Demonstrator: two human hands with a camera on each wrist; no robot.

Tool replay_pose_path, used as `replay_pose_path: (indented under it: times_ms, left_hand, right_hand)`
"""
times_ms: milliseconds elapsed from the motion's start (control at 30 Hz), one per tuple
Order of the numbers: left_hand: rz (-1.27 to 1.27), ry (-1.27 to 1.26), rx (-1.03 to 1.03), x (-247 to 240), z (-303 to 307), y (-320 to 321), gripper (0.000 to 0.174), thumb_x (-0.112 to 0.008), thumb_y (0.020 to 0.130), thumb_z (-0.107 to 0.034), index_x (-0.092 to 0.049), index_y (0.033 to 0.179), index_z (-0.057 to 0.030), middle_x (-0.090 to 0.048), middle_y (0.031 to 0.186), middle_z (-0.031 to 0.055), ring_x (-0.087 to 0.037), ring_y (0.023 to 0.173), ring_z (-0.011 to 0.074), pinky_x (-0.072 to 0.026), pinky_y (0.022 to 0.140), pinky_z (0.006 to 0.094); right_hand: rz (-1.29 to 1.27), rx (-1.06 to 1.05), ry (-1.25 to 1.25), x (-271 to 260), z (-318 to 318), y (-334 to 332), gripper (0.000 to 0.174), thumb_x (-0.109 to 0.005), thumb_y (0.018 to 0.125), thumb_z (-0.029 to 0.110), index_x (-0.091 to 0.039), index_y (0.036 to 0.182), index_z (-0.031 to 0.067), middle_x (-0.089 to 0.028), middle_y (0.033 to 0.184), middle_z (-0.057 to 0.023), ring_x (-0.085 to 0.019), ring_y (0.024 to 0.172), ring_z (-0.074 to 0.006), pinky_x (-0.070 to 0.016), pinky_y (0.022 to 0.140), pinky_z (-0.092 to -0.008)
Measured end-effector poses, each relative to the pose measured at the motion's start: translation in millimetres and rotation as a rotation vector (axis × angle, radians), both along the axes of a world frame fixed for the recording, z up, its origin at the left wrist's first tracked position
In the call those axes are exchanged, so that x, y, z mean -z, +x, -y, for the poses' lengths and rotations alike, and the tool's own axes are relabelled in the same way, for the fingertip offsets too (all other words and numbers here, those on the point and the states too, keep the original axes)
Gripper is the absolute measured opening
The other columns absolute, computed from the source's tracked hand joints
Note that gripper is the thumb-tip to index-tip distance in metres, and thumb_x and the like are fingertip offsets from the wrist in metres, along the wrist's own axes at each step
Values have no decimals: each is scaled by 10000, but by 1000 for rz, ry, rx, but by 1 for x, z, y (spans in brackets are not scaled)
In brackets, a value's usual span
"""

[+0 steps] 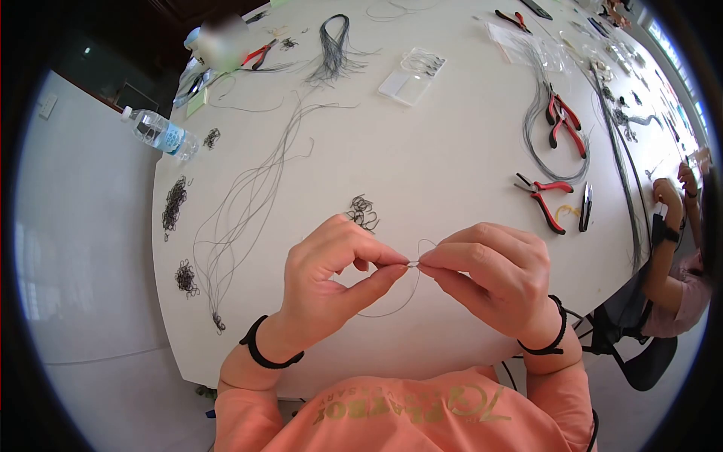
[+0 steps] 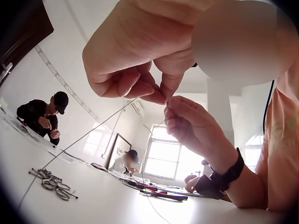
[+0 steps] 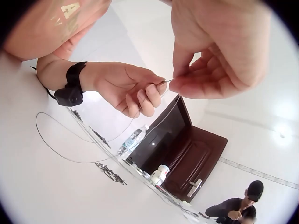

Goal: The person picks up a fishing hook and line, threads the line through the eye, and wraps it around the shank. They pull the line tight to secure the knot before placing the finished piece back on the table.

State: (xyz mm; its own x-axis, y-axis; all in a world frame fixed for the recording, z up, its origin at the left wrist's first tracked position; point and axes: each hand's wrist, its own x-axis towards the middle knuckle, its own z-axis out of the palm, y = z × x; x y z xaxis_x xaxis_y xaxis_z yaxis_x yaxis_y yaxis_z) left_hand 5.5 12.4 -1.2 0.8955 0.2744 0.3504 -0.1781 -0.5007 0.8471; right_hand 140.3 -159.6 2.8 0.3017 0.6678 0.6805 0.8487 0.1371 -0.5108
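In the head view both hands meet in front of the chest, over the table, with fingertips almost touching. My left hand (image 1: 327,267) pinches a thin grey line (image 3: 84,162) between thumb and forefinger. Opposite it, my right hand (image 1: 493,275) pinches the same line with thumb and fingers. A tiny dark piece (image 3: 168,80) shows between the fingertips in the right wrist view; its kind is too small to tell. The line's slack hangs below the hands in a wide loop. Just beyond the hands lies a pile of small dark wire hooks (image 1: 362,213).
More dark hook piles (image 1: 174,207) lie along the table's left edge, near a water bottle (image 1: 162,135). Loose long lines (image 1: 245,181) spread left of the hands. Red-handled pliers (image 1: 546,200) lie right, a clear box (image 1: 413,75) farther back. Another person (image 1: 674,279) sits at the right.
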Motion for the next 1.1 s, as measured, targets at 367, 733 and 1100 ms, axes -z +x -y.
replay_pose_path:
  times_ms: [367,733,1100]
  left_hand:
    - [10,54,32,1,2,1,182,-808,772,27,-728,870,-104,-701,816,-33,-550,728,101,-396,577,241]
    - [-10,58,43,2,1,1,166,-805,784,19,-734,874,-101,-707,830,-30,-561,732,112,-428,580,253]
    - [-135,-323,16,3,1,-7,77,-793,847,-67,-730,855,-110,-698,815,-49,-524,689,58,-363,585,233]
  right_hand:
    - [11,-52,-52,-2,2,1,190,-805,724,31,-684,869,57,-652,762,-23,-630,607,-175,-488,497,-288]
    - [-30,-82,-104,1,3,2,177,-794,738,35,-667,858,59,-648,750,-34,-638,613,-185,-496,510,-299]
    - [-31,-129,-17,9,-4,0,225,-804,730,31,-654,893,73,-650,767,-24,-621,601,-172,-486,503,-297]
